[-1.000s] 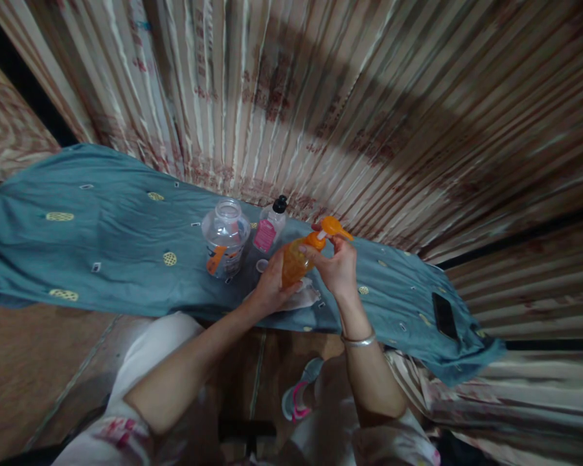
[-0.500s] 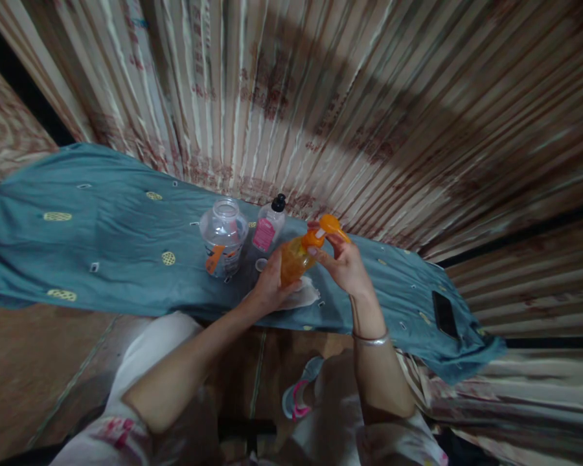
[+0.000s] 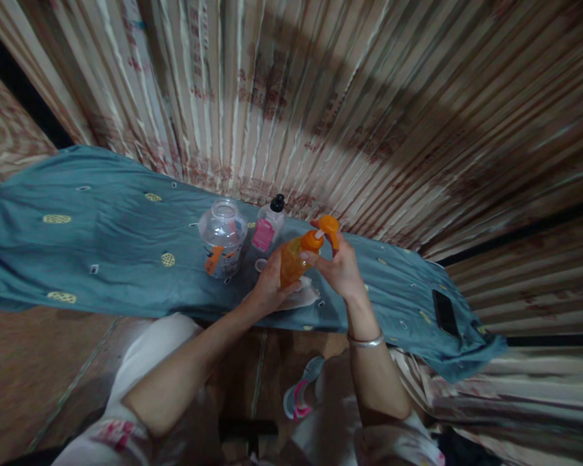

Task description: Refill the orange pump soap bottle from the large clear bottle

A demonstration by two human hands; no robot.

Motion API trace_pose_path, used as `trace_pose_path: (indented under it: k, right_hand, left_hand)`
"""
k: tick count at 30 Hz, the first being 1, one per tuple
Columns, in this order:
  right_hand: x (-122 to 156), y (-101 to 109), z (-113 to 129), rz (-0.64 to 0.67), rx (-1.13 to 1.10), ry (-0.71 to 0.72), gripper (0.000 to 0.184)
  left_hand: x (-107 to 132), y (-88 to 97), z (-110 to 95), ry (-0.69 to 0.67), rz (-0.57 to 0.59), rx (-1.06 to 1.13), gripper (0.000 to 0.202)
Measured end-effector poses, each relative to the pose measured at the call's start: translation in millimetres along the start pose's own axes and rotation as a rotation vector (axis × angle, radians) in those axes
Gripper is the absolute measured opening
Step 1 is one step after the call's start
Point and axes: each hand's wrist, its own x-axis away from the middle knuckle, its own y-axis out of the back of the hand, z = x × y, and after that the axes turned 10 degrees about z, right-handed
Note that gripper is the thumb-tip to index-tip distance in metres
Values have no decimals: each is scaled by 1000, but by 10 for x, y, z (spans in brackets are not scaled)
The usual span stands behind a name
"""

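Note:
An amber pump bottle point(image 3: 293, 262) with an orange pump head point(image 3: 328, 225) is held tilted to the right above the cloth-covered table. My left hand point(image 3: 271, 285) is wrapped around its body from the left. Fingers of my right hand point(image 3: 339, 265) close around the bottle's neck and collar, just under the pump head. Below the bottle lies a white crumpled piece point(image 3: 304, 296), perhaps a cloth or wipe, partly hidden by my left hand. A small round clear cap or ring point(image 3: 261, 265) rests beside my left fingers.
Left of my hands stands a clear open-mouthed plastic jar point(image 3: 222, 239) with an orange label. Behind it is a clear bottle point(image 3: 268, 230) with a pink label and black top. A black phone point(image 3: 445, 313) lies on the teal tablecloth point(image 3: 121, 220), and a pleated curtain point(image 3: 296, 97) hangs behind.
My right hand has shifted slightly down and left on the bottle's neck. The pump spout has turned, now pointing down toward my right hand. My left hand keeps its hold.

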Motion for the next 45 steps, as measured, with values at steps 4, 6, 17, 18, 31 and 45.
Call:
trace_pose_path:
  k: [4, 6, 17, 18, 31, 45]
  right_hand:
    - [-21, 109, 39, 146, -59, 41, 58]
    - [-37, 132, 46, 174, -62, 46, 55]
    - [-44, 58, 36, 53, 18, 29, 56]
    - [-40, 46, 31, 36, 26, 26, 57]
    - [-14, 77, 42, 91, -26, 15, 64]
    - [-36, -51, -4, -50, -1, -17, 54]
  left_hand:
    - [-6, 17, -42, 1, -7, 21, 87]
    - [-7, 19, -51, 13, -10, 30, 88]
    - [4, 19, -66, 30, 7, 21, 85]
    - [7, 17, -63, 30, 7, 15, 85]
    - [3, 19, -55, 12, -14, 16, 85]
    - [-5, -3, 4, 13, -24, 18, 87]
